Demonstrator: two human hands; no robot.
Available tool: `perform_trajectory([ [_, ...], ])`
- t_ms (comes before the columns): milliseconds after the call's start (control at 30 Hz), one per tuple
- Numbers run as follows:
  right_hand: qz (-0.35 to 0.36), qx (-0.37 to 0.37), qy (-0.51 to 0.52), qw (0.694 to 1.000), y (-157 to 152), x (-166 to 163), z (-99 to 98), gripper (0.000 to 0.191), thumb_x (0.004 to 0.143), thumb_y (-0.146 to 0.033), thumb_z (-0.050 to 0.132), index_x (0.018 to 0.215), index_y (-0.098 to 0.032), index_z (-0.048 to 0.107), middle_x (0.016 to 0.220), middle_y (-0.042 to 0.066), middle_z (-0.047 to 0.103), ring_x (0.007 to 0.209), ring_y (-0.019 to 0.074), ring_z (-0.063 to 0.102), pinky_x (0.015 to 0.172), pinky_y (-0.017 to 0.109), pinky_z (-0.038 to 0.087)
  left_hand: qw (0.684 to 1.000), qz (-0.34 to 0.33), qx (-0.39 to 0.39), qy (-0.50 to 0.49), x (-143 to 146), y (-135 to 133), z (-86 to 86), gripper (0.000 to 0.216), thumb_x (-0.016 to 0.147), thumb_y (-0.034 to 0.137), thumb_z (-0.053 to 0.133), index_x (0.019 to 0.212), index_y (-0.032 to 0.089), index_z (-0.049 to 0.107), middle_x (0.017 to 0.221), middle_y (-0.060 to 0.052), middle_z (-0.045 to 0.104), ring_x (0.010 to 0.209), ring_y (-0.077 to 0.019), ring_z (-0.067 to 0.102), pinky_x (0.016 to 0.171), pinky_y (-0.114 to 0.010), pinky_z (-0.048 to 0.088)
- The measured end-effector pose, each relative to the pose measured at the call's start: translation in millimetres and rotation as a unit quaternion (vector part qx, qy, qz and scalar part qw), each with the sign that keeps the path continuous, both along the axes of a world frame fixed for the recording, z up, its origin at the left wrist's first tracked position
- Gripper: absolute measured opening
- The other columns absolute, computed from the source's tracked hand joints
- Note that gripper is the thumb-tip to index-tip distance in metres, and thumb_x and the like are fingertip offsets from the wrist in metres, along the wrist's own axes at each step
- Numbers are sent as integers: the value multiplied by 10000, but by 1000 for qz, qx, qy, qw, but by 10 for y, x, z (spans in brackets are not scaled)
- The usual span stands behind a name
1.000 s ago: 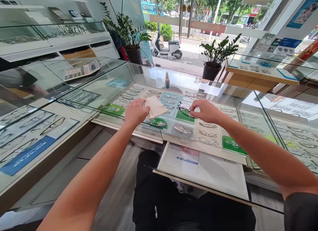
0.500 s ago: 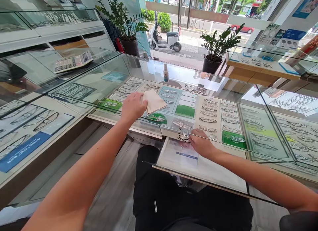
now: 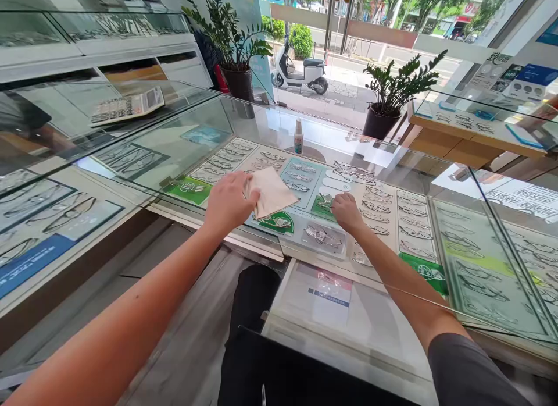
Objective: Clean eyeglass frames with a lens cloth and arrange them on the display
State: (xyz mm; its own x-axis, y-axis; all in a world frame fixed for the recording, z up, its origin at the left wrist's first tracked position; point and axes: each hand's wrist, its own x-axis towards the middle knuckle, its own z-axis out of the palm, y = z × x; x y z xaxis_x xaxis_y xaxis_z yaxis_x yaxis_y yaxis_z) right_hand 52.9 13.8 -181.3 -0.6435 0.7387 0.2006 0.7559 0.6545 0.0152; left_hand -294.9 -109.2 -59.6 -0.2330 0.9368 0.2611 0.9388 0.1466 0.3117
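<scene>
My left hand is closed on the edge of a pale beige cleaning cloth, which spreads out to its right above the glass counter. My right hand pinches a thin-framed pair of eyeglasses over a green card under the glass. Their outline is small and partly lost against the card. Beyond both hands, a small white spray bottle stands upright on the counter top. Rows of eyeglasses lie inside the case below the glass.
An open drawer juts out over my lap with a printed card in it. A calculator rests on the left counter. Potted plants stand beyond the glass, and a scooter is parked outside.
My right hand has carried the eyeglasses from the counter's front edge forward over the glass, nearer the cloth. My left hand keeps the cloth in about the same place. The view has shifted slightly.
</scene>
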Motion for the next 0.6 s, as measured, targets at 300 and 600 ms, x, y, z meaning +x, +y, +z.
perform_trajectory([
  [300,1,-29,-44,999,308,-51,-129,363,1032,-108,454,1018,-174,811,1180,185,739,1292,333,558,1307,500,156,1000,11,-15,2,18,-24,42,582,998,497,469,1463,195,645,1663,-113,555,1567,-328,474,1327,-462,332],
  [600,-10,-55,-31,998,320,-82,-205,348,1047,-173,476,1026,-204,822,1177,171,751,1291,322,574,1302,516,171,1000,17,-20,1,30,-28,55,591,1000,496,464,1474,194,645,1652,-118,564,1560,-342,479,1319,-494,345],
])
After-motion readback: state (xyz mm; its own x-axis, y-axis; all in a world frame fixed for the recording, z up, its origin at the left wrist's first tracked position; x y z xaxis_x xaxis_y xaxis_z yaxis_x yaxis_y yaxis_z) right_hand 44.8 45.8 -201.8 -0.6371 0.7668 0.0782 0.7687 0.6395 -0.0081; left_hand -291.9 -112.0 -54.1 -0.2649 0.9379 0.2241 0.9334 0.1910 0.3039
